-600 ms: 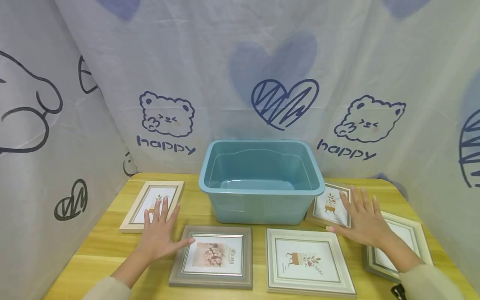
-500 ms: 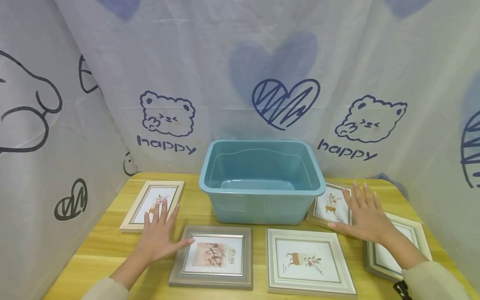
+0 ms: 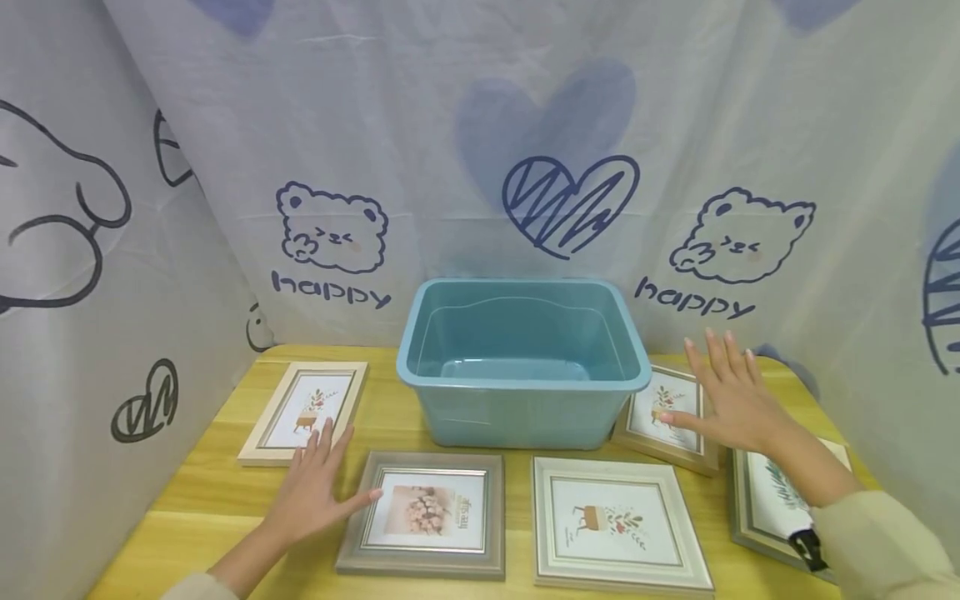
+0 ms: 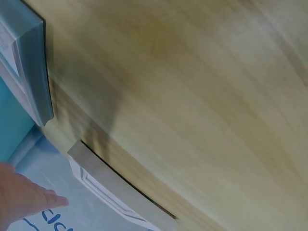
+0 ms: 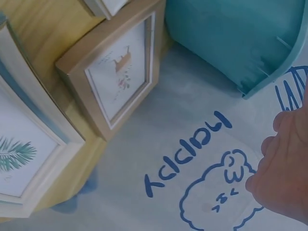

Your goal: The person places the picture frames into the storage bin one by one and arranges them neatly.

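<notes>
My left hand [image 3: 307,492], fingers spread and holding nothing, hovers between the cream picture frame [image 3: 281,446] at the back left and the grey-brown picture frame [image 3: 491,517] with a bouquet print. On the other side, my right hand [image 3: 738,408] is raised with fingers spread, overlapping the tan picture frame [image 3: 675,452] beside the tub. A white picture frame [image 3: 615,521] lies front centre right. Partly behind my right forearm is a frame with a green leaf print [image 3: 772,496], which the right wrist view shows as a palm leaf [image 5: 17,154].
A blue plastic tub [image 3: 517,412] stands at the back middle of the wooden table [image 3: 187,517], with nothing visible inside. A white curtain [image 3: 450,167] with hearts and bears hangs behind and along the sides.
My right hand has risen and shifted slightly right, uncovering more of the tan frame and the leaf print. My left hand has drawn back a little toward me, off the cream frame's picture.
</notes>
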A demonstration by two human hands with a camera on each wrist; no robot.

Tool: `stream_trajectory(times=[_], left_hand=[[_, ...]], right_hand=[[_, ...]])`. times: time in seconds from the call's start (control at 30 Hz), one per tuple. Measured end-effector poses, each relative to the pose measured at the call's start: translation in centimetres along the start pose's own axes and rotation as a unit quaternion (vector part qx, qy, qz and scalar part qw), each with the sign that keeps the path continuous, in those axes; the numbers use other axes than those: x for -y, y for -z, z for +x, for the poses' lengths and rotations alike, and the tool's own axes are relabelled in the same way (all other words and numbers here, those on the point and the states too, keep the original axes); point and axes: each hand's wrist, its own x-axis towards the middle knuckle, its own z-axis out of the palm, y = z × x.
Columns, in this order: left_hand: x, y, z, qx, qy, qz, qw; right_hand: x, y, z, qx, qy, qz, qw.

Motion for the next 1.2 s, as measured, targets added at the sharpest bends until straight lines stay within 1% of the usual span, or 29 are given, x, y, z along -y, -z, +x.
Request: stream_trajectory(times=[0.13, 0.27, 0.37, 0.43, 0.53, 0.67, 0.83, 0.93, 1.0, 1.07, 1.13, 1.2], left_hand=[[-0.2, -0.1, -0.5, 0.005, 0.006, -0.014, 0.9999], [-0.4, -0.3, -1.0, 0.008, 0.015, -0.033, 0.9993], [-0.5, -0.5, -1.3, 0.014, 0.031, -0.062, 0.9975], [-0.5, -0.7, -1.5, 0.017, 0.044, -0.092, 0.9946], [-0.8, -0.9, -1.8, 0.023, 0.066, -0.155, 0.9854], [-1.4, -1.0, -2.2, 0.029, 0.103, -0.231, 0.9669], [-2.0, -1.5, -2.5, 0.032, 0.152, -0.296, 0.9426], [-2.3, -1.9, -2.6, 0.028, 0.175, -0.325, 0.9290], [-2.6, -2.1, -2.7, 0.025, 0.187, -0.335, 0.9232], [-2.9, -2.2, -2.7, 0.023, 0.195, -0.338, 0.9203], [-3.1, -2.5, -2.7, 0.018, 0.200, -0.339, 0.9192], [-3.2, -2.7, -2.8, 0.013, 0.205, -0.330, 0.9212]], right_hand=[[0.4, 0.7, 0.4, 0.003, -0.004, 0.008, 1.000], [0.7, 1.5, 0.9, 0.003, 0.001, 0.008, 1.000], [1.0, 2.1, 1.4, 0.001, 0.006, 0.007, 1.000], [1.3, 2.5, 1.8, 0.004, 0.009, 0.005, 1.000], [1.8, 2.9, 2.3, 0.010, 0.018, 0.012, 1.000], [2.2, 2.9, 3.2, 0.017, 0.034, 0.032, 0.999], [2.6, 2.4, 4.2, 0.023, 0.046, 0.058, 0.997], [2.7, 2.1, 4.7, 0.026, 0.047, 0.068, 0.996], [2.7, 1.8, 4.8, 0.030, 0.045, 0.070, 0.996], [2.7, 1.6, 5.0, 0.035, 0.041, 0.068, 0.996], [2.7, 1.5, 5.1, 0.041, 0.038, 0.065, 0.996], [2.8, 1.4, 5.1, 0.046, 0.034, 0.061, 0.996]])
